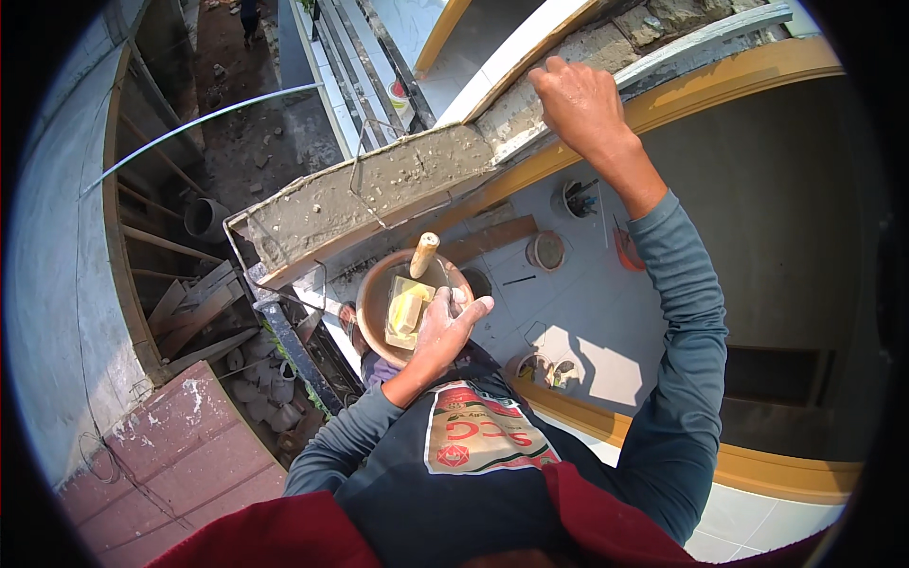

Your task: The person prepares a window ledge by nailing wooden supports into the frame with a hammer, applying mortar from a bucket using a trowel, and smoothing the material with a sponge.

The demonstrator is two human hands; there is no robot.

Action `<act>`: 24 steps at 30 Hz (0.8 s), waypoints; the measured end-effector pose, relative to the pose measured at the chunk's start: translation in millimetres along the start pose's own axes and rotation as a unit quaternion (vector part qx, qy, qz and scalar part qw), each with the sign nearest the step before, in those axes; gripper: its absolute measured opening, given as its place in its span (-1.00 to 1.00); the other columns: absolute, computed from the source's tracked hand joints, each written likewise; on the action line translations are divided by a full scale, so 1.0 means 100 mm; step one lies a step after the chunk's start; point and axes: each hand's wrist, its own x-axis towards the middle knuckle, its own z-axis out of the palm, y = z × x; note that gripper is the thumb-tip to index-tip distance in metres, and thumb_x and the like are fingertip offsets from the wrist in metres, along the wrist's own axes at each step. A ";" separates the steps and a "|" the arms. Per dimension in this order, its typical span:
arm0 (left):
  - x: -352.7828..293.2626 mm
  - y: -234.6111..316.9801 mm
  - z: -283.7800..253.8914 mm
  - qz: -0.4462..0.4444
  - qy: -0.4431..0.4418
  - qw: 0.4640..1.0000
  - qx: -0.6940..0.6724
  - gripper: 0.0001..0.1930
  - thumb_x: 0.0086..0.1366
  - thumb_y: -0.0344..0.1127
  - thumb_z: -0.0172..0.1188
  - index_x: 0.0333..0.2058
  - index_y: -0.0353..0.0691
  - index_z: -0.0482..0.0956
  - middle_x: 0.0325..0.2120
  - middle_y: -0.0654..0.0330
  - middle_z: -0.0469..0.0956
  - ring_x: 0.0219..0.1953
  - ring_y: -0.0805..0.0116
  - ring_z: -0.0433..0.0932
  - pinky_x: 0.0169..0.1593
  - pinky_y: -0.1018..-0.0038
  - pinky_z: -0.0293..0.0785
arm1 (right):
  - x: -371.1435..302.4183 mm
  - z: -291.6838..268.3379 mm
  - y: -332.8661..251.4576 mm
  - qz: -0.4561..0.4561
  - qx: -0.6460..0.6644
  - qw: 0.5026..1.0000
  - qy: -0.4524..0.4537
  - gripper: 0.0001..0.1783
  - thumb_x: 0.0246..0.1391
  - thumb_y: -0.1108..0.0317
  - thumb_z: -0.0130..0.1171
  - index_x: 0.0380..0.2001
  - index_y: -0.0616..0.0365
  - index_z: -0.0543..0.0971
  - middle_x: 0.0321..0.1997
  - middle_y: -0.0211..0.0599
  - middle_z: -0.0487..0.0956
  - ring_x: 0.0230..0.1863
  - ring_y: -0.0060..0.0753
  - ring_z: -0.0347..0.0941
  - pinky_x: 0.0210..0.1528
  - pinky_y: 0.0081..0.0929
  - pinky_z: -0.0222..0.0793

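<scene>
My left hand is at the near right side of a round terracotta-coloured bowl, closed on its rim with the thumb outside. In the bowl lie a trowel with a wooden handle and a rectangular float with a yellow grip; the trowel's blade is mostly hidden. Raised at the upper right, my right hand is closed over the rough top of the wall. Whatever its fingers hold, if anything, is hidden. Grey mortar covers the wall's top to the left.
Bent wire sticks up around the mortar. A yellow-brown frame runs under the wall. Below, buckets stand on white tiles. Timber pieces and a reddish roof are at the left.
</scene>
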 end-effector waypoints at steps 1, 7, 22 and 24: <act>0.00 0.02 -0.01 -0.002 0.001 1.000 -0.003 -0.38 0.10 0.18 0.29 -0.29 -0.36 0.38 -0.40 0.07 0.43 -0.29 0.22 0.42 -0.15 0.33 0.36 | -0.02 -0.10 -0.02 0.034 0.035 0.998 0.026 -0.95 -0.11 0.44 0.21 -0.56 0.12 0.63 -0.46 -0.14 0.60 -0.36 -0.08 0.63 -0.39 -0.22 0.54; -0.06 0.15 -0.04 0.007 0.029 0.999 0.024 -0.51 0.12 0.09 0.31 -0.44 -0.25 0.35 -0.50 0.27 0.31 -0.38 0.47 0.29 -0.26 0.48 0.26 | -0.34 -0.44 -0.29 0.145 0.506 0.850 0.017 -0.77 0.08 0.24 0.31 -0.24 0.12 0.70 -0.29 -0.19 0.67 -0.33 -0.44 0.61 -0.25 -0.49 0.50; -0.04 0.07 0.02 -0.045 0.031 0.997 0.052 -0.44 0.08 0.15 0.31 -0.29 -0.29 0.42 -0.45 0.18 0.44 -0.37 0.34 0.43 -0.25 0.39 0.34 | 0.78 -0.08 -2.39 -0.084 0.535 0.840 -0.044 -0.64 -0.03 0.14 0.36 -0.32 0.25 0.67 -0.49 0.02 0.62 -0.42 -0.05 0.61 -0.29 -0.24 0.49; -0.09 0.13 0.01 -0.038 0.071 0.994 0.075 -0.44 0.07 0.16 0.31 -0.30 -0.27 0.42 -0.45 0.18 0.44 -0.38 0.33 0.43 -0.25 0.39 0.34 | 0.80 0.04 -2.41 -0.096 0.509 0.851 -0.090 -0.67 -0.04 0.17 0.33 -0.36 0.26 0.67 -0.46 0.09 0.62 -0.38 0.11 0.58 -0.26 -0.16 0.48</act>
